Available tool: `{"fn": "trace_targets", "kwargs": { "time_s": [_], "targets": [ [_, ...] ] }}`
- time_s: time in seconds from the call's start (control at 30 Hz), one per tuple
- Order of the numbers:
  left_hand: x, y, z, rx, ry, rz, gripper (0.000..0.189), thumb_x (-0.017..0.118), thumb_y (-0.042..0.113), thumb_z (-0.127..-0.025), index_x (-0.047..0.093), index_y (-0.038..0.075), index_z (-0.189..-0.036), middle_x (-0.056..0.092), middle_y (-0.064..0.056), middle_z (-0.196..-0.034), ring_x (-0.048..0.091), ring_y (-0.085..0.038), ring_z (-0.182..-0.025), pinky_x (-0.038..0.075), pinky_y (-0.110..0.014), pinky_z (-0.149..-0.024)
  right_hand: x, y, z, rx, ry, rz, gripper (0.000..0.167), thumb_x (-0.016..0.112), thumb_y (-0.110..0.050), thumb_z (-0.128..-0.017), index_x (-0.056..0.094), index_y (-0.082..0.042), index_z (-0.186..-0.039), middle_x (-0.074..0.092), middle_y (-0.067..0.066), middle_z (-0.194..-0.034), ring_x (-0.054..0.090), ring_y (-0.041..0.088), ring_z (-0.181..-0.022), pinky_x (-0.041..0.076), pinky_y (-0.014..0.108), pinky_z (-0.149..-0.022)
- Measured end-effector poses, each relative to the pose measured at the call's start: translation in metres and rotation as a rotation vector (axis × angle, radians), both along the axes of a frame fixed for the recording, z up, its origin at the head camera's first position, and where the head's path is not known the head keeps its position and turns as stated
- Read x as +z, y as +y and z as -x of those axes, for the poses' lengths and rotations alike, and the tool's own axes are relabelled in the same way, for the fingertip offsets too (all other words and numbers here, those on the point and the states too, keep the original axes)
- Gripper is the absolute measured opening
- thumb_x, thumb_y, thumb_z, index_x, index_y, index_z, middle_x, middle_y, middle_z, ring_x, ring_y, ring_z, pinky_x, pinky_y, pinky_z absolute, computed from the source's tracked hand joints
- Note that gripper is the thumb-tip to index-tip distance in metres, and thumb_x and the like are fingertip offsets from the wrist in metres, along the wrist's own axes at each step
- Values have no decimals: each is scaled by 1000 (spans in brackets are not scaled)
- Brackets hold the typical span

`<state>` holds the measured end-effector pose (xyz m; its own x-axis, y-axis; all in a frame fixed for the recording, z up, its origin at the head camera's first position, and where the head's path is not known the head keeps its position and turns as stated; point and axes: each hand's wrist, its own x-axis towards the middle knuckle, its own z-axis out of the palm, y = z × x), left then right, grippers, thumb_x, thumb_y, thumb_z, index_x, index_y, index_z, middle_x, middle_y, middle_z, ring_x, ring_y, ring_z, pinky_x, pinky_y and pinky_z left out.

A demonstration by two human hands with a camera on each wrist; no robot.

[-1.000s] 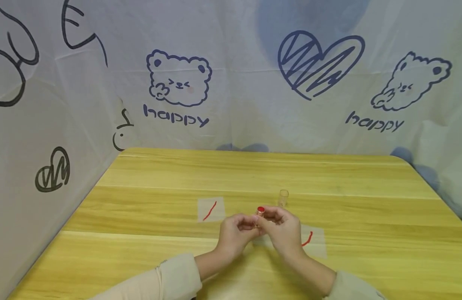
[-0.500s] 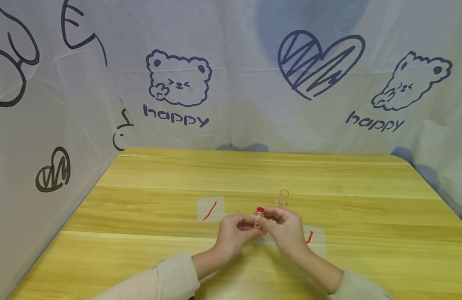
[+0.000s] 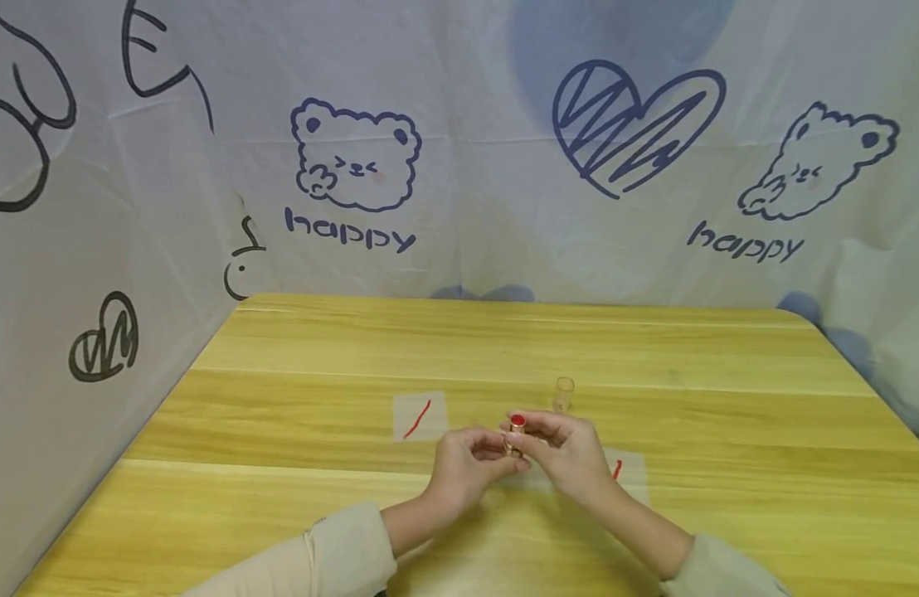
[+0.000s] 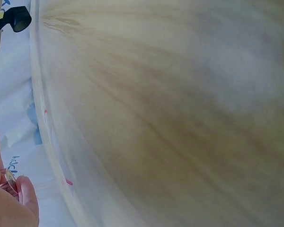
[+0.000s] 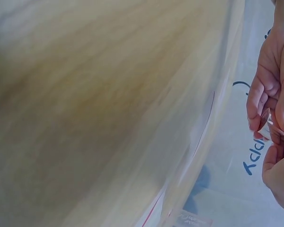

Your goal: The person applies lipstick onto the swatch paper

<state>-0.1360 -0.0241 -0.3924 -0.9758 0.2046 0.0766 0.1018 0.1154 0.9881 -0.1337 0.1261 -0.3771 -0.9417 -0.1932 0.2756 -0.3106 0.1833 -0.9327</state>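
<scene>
In the head view a gold lipstick (image 3: 517, 424) with a red top is held upright between both hands, above the table. My left hand (image 3: 463, 468) pinches its lower part from the left. My right hand (image 3: 571, 452) pinches it higher up, thumb in front. Fingers hide much of the tube. Behind the right hand a clear lipstick cap (image 3: 564, 393) stands on the table. At the edge of the left wrist view the left hand (image 4: 14, 203) shows, and the right wrist view has both hands at its right side, with the shiny base (image 5: 266, 122) between the fingers.
A pale paper square (image 3: 420, 417) with a red stroke lies left of the hands. Another paper (image 3: 633, 481) with a red stroke is partly under the right wrist. The wooden table (image 3: 318, 332) ends at a printed cloth backdrop (image 3: 489, 207).
My right wrist and forearm have swung a little to the right, covering more of the right paper's stroke. The right fingers have turned slightly at the lipstick, and more gold shows. The left hand barely moves.
</scene>
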Motion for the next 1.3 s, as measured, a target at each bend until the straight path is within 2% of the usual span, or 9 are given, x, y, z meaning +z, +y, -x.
{"fn": "trace_targets", "kwargs": {
  "time_s": [0.23,0.37,0.5,0.67,0.83,1.07,1.3],
  "targets": [
    [0,-1,0,-2,-12,6,24,79,3,-69,68,-8,-87,70,-21,-86,70,-26,-77,57,-20,-66,0,2,1,75,0,-26,30,62,-7,-87,60,13,-110,67,27,-100,63,-2,-85,55,18,-74],
    [1,0,0,2,-28,-2,24,79,4,-70,68,-8,-88,70,-21,-86,70,-25,-77,57,-20,-67,0,3,2,67,-27,-26,32,63,-7,-87,59,13,-112,66,27,-101,64,-3,-86,55,17,-75],
    [1,1,1,11,-32,1,24,79,5,-70,69,-6,-89,71,-20,-87,70,-24,-77,57,-20,-67,1,2,1,5,-88,3,35,66,-6,-84,59,11,-114,66,27,-104,65,-2,-84,55,17,-74],
    [1,2,3,20,-30,-1,24,79,5,-71,70,-5,-90,71,-19,-88,70,-23,-78,57,-20,-68,3,-3,-2,-117,-158,58,34,70,-2,-79,62,9,-110,67,23,-101,64,1,-81,54,16,-74],
    [2,2,4,30,-46,8,24,79,7,-71,70,-4,-90,71,-18,-88,70,-21,-79,57,-19,-68,4,-8,-4,-197,-163,109,28,71,2,-76,63,8,-103,67,17,-95,62,5,-79,54,15,-73],
    [2,1,3,55,-41,29,25,79,9,-71,70,-4,-90,70,-17,-88,69,-20,-79,57,-19,-68,4,-13,-4,-252,-149,132,23,72,3,-75,63,7,-96,65,8,-86,59,6,-72,52,15,-65],
    [2,0,1,48,-37,16,25,80,8,-70,70,-4,-90,70,-18,-87,70,-22,-79,57,-20,-68,5,-14,-5,-260,-137,103,21,75,-2,-75,66,5,-92,66,11,-84,59,6,-70,52,15,-61]
  ]
}}
